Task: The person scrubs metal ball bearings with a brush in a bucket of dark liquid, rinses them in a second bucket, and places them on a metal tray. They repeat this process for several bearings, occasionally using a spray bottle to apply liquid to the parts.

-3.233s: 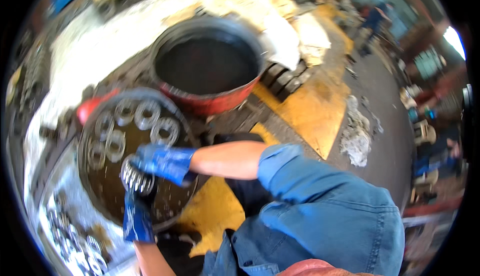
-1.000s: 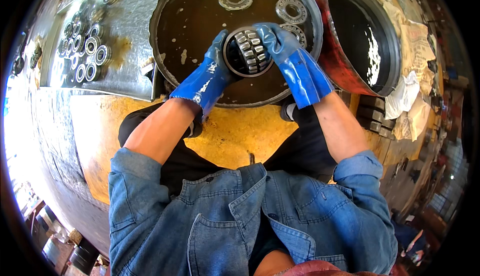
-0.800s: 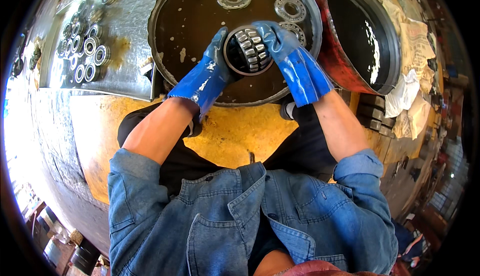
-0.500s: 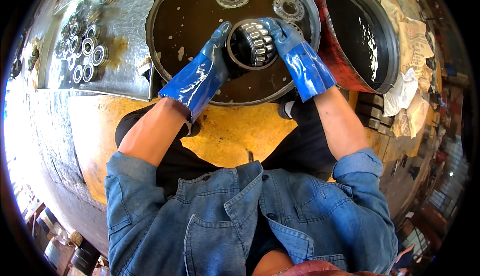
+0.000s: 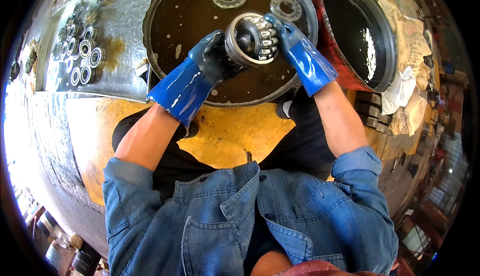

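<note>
A large roller bearing [image 5: 251, 40], a steel ring with shiny rollers inside, is held tilted above a wide round pan [image 5: 148, 41] of dark brown liquid. My left hand [image 5: 214, 56], in a long blue rubber glove, grips the bearing's left and lower side. On the other side my right hand [image 5: 288, 32], gloved the same way, has its fingers against the rim near the rollers. Part of the left fingers is hidden under the bearing. Several flat bearing rings lie in the far part of the pan, among them one ring [image 5: 285, 8] near the right hand.
A metal tray [image 5: 125, 83] at left holds several small bearings [image 5: 85, 48]. Right of the pan stands a red drum [image 5: 340, 68] with dark liquid inside. Crumpled paper sacks [image 5: 413, 51] lie beyond it, and dark metal blocks [image 5: 370, 110] sit below the drum.
The bearing has tilted and turned between my hands. My left hand has shifted lower beneath it, and my right fingers have moved along the rim.
</note>
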The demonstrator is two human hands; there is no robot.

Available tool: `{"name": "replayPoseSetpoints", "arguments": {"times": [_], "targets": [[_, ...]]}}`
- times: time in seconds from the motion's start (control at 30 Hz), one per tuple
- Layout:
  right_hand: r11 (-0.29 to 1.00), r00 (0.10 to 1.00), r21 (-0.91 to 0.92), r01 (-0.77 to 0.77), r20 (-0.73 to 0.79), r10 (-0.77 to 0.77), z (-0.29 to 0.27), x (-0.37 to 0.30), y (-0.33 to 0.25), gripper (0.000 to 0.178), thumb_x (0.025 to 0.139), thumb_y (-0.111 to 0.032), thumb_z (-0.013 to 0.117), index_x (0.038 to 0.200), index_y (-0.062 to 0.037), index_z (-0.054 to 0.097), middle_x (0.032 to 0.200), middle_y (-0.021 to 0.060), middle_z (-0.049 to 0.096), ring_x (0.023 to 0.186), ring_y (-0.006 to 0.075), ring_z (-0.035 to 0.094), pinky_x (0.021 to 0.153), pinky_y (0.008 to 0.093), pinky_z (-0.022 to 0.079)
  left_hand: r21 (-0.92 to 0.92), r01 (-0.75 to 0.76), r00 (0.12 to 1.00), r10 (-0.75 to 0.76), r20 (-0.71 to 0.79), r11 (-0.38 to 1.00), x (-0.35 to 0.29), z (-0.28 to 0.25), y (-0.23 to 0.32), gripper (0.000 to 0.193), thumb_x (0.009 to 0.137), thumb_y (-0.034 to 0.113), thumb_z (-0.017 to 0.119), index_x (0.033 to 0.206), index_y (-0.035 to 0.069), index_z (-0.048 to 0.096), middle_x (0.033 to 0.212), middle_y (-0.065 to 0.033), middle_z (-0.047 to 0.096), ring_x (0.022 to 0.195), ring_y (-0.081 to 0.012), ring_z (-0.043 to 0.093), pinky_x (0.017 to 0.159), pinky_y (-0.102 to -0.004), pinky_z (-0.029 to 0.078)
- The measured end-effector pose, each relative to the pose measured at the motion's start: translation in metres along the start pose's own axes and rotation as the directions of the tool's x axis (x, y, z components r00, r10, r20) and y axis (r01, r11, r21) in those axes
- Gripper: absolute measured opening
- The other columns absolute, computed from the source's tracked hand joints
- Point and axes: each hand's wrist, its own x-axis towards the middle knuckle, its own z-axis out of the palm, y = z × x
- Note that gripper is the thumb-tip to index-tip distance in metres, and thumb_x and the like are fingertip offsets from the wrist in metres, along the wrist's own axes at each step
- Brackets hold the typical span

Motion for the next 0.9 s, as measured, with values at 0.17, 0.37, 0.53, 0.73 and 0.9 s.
{"name": "replayPoseSetpoints", "arguments": {"times": [0.17, 0.37, 0.53, 0.73, 0.9], "targets": [[0.928, 0.992, 0.362, -0.091, 0.115, 0.053, -0.013, 0.017, 0.029, 0.046, 0.103, -0.044, 0.055, 0.119, -0.0017, 0.066, 0.098, 0.0080, 0.072, 0.093, 0.0141, 0.066, 0.083, 0.0288, 0.054, 0.030, 0.025, 0.993, -0.028, 0.112, 0.999, 0.013, -0.017, -0.002, 0.034, 0.100, 0.035, 0.055, 0.121, 0.009, 0.063, 0.116, -0.0095, 0.067, 0.102, -0.0263, 0.066, 0.089, -0.0450, 0.057], [0.823, 0.962, 0.498, -0.273, 0.133, 0.239, -0.001, 0.018, 0.029, 0.038, 0.104, -0.039, 0.056, 0.115, -0.0038, 0.066, 0.093, 0.0015, 0.069, 0.081, 0.0094, 0.064, 0.071, 0.0261, 0.054, 0.273, -0.042, 0.997, 0.022, 0.077, 0.961, 0.027, -0.033, -0.008, 0.031, 0.101, 0.030, 0.054, 0.121, 0.008, 0.063, 0.115, -0.0100, 0.067, 0.102, -0.0255, 0.066, 0.087, -0.0418, 0.058], [0.765, 0.941, 0.554, -0.327, 0.119, 0.316, 0.003, 0.011, 0.030, 0.037, 0.104, -0.037, 0.056, 0.116, -0.0043, 0.066, 0.095, 0.0011, 0.069, 0.079, 0.0093, 0.064, 0.068, 0.0263, 0.054, 0.379, -0.065, 0.996, 0.034, 0.088, 0.923, 0.041, -0.041, -0.012, 0.028, 0.102, 0.026, 0.054, 0.121, 0.007, 0.063, 0.114, -0.0104, 0.068, 0.102, -0.0248, 0.066, 0.085, -0.0391, 0.058], [0.704, 0.931, 0.609, -0.365, 0.256, 0.261, 0.012, 0.022, 0.049, 0.037, 0.104, -0.037, 0.054, 0.116, -0.0045, 0.067, 0.095, 0.0029, 0.070, 0.080, 0.0118, 0.066, 0.073, 0.0283, 0.055, 0.118, 0.015, 0.944, -0.053, 0.327, 0.993, 0.068, -0.020, -0.020, 0.029, 0.102, 0.024, 0.053, 0.121, 0.005, 0.063, 0.112, -0.0127, 0.069, 0.098, -0.0237, 0.068, 0.080, -0.0365, 0.059], [0.595, 0.883, 0.682, -0.425, 0.456, 0.108, 0.005, 0.039, 0.081, 0.037, 0.105, -0.037, 0.053, 0.116, -0.0046, 0.067, 0.095, 0.0043, 0.071, 0.082, 0.0138, 0.067, 0.077, 0.0299, 0.055, -0.056, 0.162, 0.866, -0.114, 0.487, 0.985, 0.099, -0.004, -0.024, 0.029, 0.103, 0.023, 0.053, 0.122, 0.004, 0.063, 0.111, -0.0146, 0.069, 0.095, -0.0228, 0.070, 0.076, -0.0342, 0.060]]}}
